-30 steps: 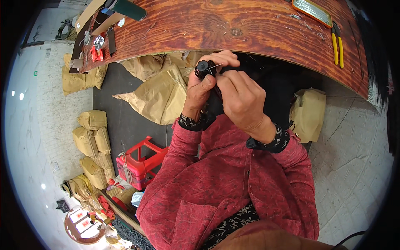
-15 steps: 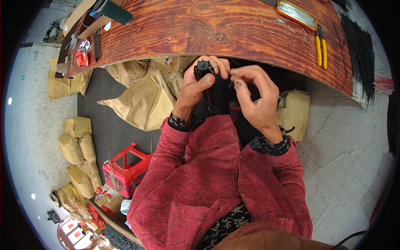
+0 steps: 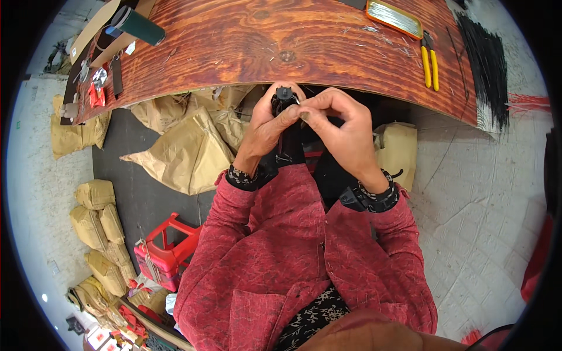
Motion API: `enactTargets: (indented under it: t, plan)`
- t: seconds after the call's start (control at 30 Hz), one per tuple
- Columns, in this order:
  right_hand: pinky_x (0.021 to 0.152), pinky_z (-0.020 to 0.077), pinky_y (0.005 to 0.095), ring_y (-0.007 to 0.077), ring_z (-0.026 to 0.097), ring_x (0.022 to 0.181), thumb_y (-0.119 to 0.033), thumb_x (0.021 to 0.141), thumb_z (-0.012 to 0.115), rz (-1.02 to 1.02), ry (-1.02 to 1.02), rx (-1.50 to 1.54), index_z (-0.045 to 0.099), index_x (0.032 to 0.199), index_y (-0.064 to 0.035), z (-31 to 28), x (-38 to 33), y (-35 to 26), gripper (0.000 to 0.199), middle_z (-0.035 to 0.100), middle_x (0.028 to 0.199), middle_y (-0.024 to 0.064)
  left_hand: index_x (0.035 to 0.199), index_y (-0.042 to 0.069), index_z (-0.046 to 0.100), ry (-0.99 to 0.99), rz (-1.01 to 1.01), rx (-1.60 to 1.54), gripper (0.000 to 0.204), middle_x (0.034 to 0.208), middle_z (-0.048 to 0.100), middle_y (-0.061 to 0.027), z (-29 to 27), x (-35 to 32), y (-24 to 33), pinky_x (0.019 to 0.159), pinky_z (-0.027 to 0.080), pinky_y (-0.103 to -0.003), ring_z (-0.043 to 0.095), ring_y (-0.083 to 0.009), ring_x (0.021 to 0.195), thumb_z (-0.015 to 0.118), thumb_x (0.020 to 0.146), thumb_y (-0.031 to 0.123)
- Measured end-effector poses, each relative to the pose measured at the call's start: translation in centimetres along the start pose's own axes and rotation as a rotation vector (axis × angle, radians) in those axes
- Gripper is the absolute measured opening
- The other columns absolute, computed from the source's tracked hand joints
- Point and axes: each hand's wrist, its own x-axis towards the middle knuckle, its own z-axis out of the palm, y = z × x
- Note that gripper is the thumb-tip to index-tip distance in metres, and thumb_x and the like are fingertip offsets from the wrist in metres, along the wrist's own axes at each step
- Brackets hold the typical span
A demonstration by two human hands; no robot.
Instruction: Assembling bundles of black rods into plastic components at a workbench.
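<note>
Just in front of the table's near edge, my left hand [image 3: 264, 126] is wrapped round a dark, narrow black object [image 3: 284, 95] with a round, knobbed top. Its exact kind I cannot make out. My right hand [image 3: 346, 130] meets it from the right, thumb and forefinger pinched beside the object's upper part, close to my left thumb. A small pale glint shows at those fingertips, but what they hold is too small to name. The lower part of the black object drops into shadow below my hands.
On the wooden table [image 3: 234, 41] lie yellow-handled pliers [image 3: 429, 67], loose wire bits, an orange-rimmed tray [image 3: 422, 29] of thin silvery pieces and a bundle of black strands [image 3: 483, 70]. A green tumbler [image 3: 143, 28] is far left. Brown paper sacks [image 3: 187, 155] and a red stool [image 3: 175, 240] stand below.
My right hand has come in leftward, its fingers now pinching against the black object. Earlier it was held apart, with thin wire ends showing by my left fingers. The whole view has shifted slightly.
</note>
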Motion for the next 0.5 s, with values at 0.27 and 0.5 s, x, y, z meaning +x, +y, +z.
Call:
enactTargets:
  t: [0.27,0.5]
  plan:
    - [0.067,0.048,0.0209,0.0043,0.058,0.075,-0.011,0.094,0.069,0.321,-0.171,0.243,0.068,0.095,0.0008,-2.5,0.9,0.2,0.013,0.067,0.085,0.0009,0.106,0.003,0.054,-0.044,-0.023,-0.028,0.03,0.096,0.053,-0.0027,1.0,0.0,0.3,0.083,0.04,-0.026,0.048,-0.012,0.088,0.066,0.097,0.028]
    - [0.067,0.0486,0.0225,0.0059,0.059,0.075,-0.014,0.094,0.066,0.372,-0.196,0.132,0.067,0.094,0.0006,-4.1,1.1,0.2,0.014,0.066,0.084,0.0013,0.106,0.003,0.053,-0.082,-0.062,0.021,0.03,0.096,0.052,-0.003,2.2,0.9,0.4,0.082,0.04,-0.026,0.048,-0.0119,0.087,0.067,0.097,0.028]
